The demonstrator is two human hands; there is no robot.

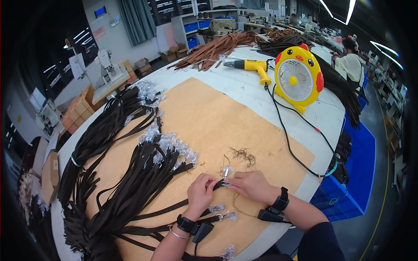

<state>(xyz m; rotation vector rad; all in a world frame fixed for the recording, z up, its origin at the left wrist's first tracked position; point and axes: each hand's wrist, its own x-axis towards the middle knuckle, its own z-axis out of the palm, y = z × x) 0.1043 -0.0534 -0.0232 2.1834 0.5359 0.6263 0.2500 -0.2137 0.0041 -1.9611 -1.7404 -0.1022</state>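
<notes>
Near the front of the table, my left hand (201, 191) is closed round a dark brown strap (219, 184) close to its end. My right hand (252, 187) pinches at that same end, where a metal clasp in clear plastic wrap (227, 172) sticks up between the hands. Fingers partly hide the exact grip. Below lie more strap ends with wrapped clasps (226, 216). A large bundle of dark straps (135, 178) spreads to the left of my left hand. Loose dark thread scraps (244, 157) lie just beyond my hands.
Brown paper (209, 113) covers part of the white table. A yellow chick-shaped fan (299, 80) and a yellow heat gun (254, 66) stand beyond, with a black cable (285, 143) trailing right. Blue bins (339, 198) adjoin the right edge. Another person (349, 65) sits far right.
</notes>
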